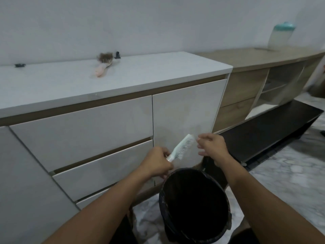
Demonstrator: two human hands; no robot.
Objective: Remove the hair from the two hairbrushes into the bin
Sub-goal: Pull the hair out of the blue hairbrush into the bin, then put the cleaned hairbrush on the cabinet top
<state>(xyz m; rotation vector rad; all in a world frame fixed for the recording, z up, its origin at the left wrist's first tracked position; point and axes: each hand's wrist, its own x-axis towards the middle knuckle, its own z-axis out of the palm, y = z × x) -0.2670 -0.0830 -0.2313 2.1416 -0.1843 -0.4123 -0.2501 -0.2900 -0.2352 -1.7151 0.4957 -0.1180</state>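
My left hand (159, 160) grips the handle of a white hairbrush (182, 147), which tilts up to the right above a black-lined bin (194, 205) on the floor. My right hand (210, 145) hovers just right of the brush head with thumb and fingers spread; whether its fingertips pinch hair I cannot tell. A second, pink-handled hairbrush (103, 63) lies on the white countertop (123, 76), its bristles matted with brown hair.
White cabinet drawers (84, 138) stand directly behind the bin. Two small dark clips (19, 65) (117, 55) lie on the countertop. A wooden shelf unit (255, 81) runs to the right, with a teal-lidded container (281, 35) on top. The floor is marble-patterned.
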